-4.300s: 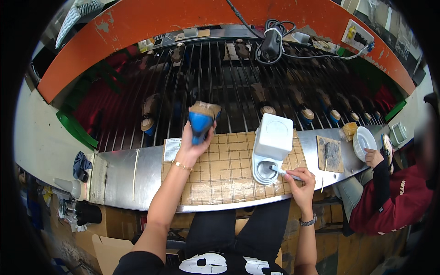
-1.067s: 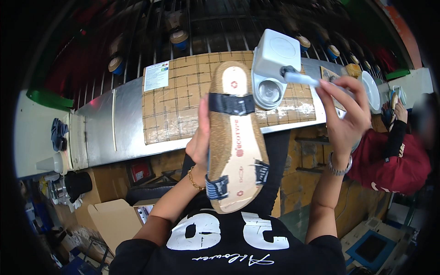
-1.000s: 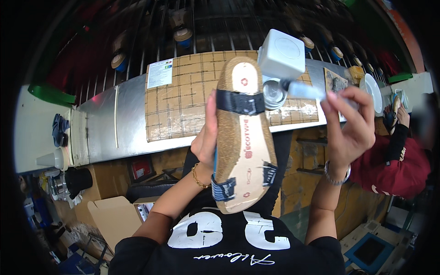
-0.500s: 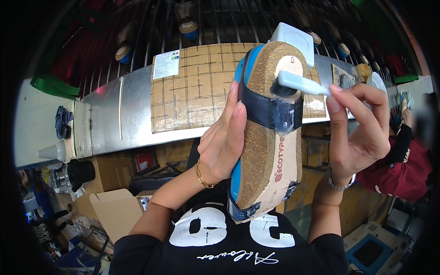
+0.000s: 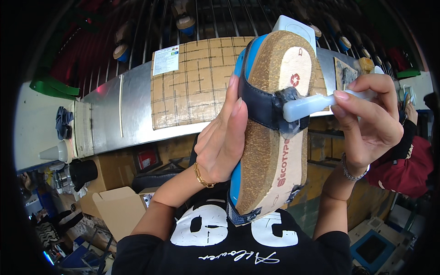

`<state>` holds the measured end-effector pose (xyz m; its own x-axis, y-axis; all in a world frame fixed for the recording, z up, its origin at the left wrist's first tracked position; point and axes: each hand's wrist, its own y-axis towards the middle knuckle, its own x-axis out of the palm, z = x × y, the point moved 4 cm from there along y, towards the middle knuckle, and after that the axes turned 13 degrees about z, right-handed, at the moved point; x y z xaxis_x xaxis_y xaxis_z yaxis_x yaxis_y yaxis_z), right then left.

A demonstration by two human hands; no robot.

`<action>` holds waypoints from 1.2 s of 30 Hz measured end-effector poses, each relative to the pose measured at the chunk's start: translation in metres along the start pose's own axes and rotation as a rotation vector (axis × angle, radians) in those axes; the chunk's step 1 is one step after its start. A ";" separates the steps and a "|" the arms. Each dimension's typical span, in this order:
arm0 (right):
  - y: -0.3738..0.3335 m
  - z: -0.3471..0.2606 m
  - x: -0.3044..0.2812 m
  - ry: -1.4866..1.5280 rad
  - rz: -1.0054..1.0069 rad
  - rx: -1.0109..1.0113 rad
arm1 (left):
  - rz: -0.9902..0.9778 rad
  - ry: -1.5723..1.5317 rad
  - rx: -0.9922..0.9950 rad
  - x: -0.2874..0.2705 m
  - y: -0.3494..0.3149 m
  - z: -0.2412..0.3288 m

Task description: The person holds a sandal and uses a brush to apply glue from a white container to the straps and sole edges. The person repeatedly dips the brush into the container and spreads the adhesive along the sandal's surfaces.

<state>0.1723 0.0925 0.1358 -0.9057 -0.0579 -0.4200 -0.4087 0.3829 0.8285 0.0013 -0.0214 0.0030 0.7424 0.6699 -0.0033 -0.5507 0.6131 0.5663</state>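
Note:
Upright before me is a sandal (image 5: pixel 262 176) on a blue last (image 5: pixel 236 181), its cork underside and pale fabric sole facing me. My left hand (image 5: pixel 221 140) grips its left side, fingers pressed along the edge; the fingers behind it are hidden. A black strap (image 5: pixel 260 106) wraps onto the sole, its dark, rumpled end (image 5: pixel 288 95) in the middle. Between thumb and fingers, my right hand (image 5: pixel 372 117) pinches a pale plastic brush-like tool (image 5: pixel 308 106). The tool's wide head lies against the strap end; its working face is hidden. Another dark strap (image 5: pixel 243 217) shows at the lower end.
Behind the sandal a wrapped cardboard sheet (image 5: pixel 197 87) lies on a metal table (image 5: pixel 110 107). A white box-shaped container (image 5: pixel 295 30) stands beyond. Further lasts (image 5: pixel 185 25) sit on the far rack. An open carton (image 5: pixel 117 208) is low left; a person in a maroon top (image 5: pixel 403 167) is at right.
The brush-like tool has moved toward me over the strap, its head now angled lower. A red symbol above the strap is uncovered. My left hand keeps its grip.

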 end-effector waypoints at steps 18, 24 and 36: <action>0.008 -0.003 -0.005 0.125 -0.113 0.084 | 0.130 0.032 0.005 0.000 -0.002 -0.001; -0.011 -0.014 0.001 0.114 0.043 0.258 | 0.185 0.049 0.019 0.004 0.003 -0.002; -0.023 -0.052 0.009 -0.303 0.272 0.093 | 0.145 0.047 0.033 -0.003 0.010 0.004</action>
<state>0.1683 0.0349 0.1322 -0.8992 0.3261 -0.2917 -0.1344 0.4287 0.8934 -0.0049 -0.0184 0.0120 0.6369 0.7698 0.0421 -0.6376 0.4952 0.5902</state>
